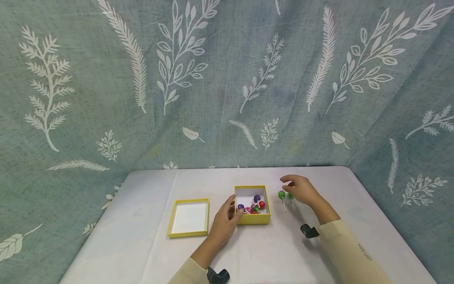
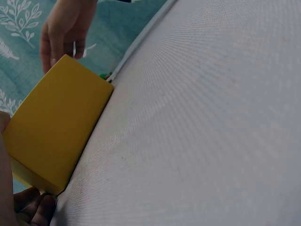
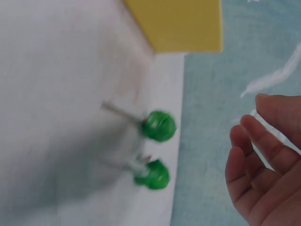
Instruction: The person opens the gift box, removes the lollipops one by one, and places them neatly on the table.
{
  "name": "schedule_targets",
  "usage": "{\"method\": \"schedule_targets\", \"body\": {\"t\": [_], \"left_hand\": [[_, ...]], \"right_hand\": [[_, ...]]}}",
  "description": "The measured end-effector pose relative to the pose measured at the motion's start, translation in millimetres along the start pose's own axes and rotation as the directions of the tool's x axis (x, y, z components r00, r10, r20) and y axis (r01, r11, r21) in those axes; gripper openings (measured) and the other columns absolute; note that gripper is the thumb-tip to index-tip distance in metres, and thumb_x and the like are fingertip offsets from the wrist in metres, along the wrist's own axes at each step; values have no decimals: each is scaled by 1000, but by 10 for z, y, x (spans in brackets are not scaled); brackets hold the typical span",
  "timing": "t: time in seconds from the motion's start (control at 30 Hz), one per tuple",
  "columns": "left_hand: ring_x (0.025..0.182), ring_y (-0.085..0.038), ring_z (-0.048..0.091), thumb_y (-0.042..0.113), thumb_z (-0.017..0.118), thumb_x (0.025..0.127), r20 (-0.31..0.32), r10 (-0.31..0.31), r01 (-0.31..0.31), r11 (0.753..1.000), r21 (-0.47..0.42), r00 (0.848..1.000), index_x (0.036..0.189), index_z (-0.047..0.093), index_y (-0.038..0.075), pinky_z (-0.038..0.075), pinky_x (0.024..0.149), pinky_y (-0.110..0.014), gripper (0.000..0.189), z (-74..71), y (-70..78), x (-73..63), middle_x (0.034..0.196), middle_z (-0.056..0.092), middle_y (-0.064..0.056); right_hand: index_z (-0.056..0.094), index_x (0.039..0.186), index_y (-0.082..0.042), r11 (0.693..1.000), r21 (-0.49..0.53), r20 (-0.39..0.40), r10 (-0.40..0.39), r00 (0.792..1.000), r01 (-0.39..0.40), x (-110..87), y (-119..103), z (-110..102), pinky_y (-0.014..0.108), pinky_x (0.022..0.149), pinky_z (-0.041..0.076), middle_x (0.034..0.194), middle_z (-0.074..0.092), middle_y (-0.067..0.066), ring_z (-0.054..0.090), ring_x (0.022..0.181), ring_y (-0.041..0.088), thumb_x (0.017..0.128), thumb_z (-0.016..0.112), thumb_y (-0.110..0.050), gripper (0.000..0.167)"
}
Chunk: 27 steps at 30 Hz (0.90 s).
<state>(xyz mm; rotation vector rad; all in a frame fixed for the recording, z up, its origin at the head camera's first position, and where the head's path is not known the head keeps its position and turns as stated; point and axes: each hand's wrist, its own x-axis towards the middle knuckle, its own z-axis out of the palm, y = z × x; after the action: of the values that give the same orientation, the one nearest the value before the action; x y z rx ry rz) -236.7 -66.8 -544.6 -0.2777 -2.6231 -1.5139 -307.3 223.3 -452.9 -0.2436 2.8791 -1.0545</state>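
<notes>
A yellow box [image 1: 253,219] without its lid stands on the table, holding several wrapped lollipops [image 1: 257,198] in purple, red, pink and green. My left hand [image 1: 224,221] grips its left side, the thumb at the front rim; the left wrist view shows the fingers bent round the corner of the box [image 2: 61,117]. To the right of the box lie two green lollipops [image 3: 159,126], sticks toward me. Just above them hovers my right hand [image 1: 301,190], fingers loosely bent with nothing between them. From the head view it partly covers the right-hand green lollipop [image 1: 291,196].
The yellow-rimmed box lid [image 1: 188,234], white inside, lies left of the box. A white cloth covers the table [image 1: 280,252]. Behind it hangs a grey-green curtain [image 1: 220,130] with white leaf prints, which also closes off both sides.
</notes>
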Motion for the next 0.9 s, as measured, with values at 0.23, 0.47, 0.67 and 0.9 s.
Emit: {"method": "schedule_targets", "body": {"t": [0.23, 0.47, 0.67, 0.9], "left_hand": [[112, -21, 56, 55, 53, 95, -2, 9, -10, 1000, -9, 1000, 152, 32, 22, 46, 94, -42, 70, -8, -8, -7, 137, 52, -8], [113, -22, 56, 56, 53, 94, -3, 4, -4, 1000, -2, 1000, 153, 32, 22, 46, 94, -42, 70, 6, -27, -4, 138, 51, -8], [113, -24, 56, 53, 54, 95, -6, 4, -4, 1000, -8, 1000, 152, 33, 22, 46, 94, -43, 69, 2, -20, 0, 138, 51, -8], [112, -23, 56, 58, 52, 94, -8, 16, -16, 1000, -10, 1000, 152, 33, 24, 47, 93, -43, 70, 4, -18, 8, 137, 52, -7]], "right_hand": [[65, 126, -13, 999, 30, -12, -28, 1000, 28, -9, -210, 115, 38, 78, 54, 123, 62, 8, 59, 105, 25, 95, 64, -19, 32], [66, 124, -14, 993, 77, -4, -88, 996, 88, -2, -403, 261, 39, 79, 54, 123, 63, 4, 61, 104, 23, 94, 65, -14, 30], [67, 122, -15, 987, 97, -6, -130, 991, 130, 39, -577, 371, 39, 79, 54, 120, 64, 2, 63, 101, 20, 93, 66, -12, 29], [67, 123, -14, 982, 112, 87, -164, 983, 154, 78, -758, 558, 38, 82, 54, 120, 64, 1, 63, 102, 18, 95, 64, -12, 28]]}}
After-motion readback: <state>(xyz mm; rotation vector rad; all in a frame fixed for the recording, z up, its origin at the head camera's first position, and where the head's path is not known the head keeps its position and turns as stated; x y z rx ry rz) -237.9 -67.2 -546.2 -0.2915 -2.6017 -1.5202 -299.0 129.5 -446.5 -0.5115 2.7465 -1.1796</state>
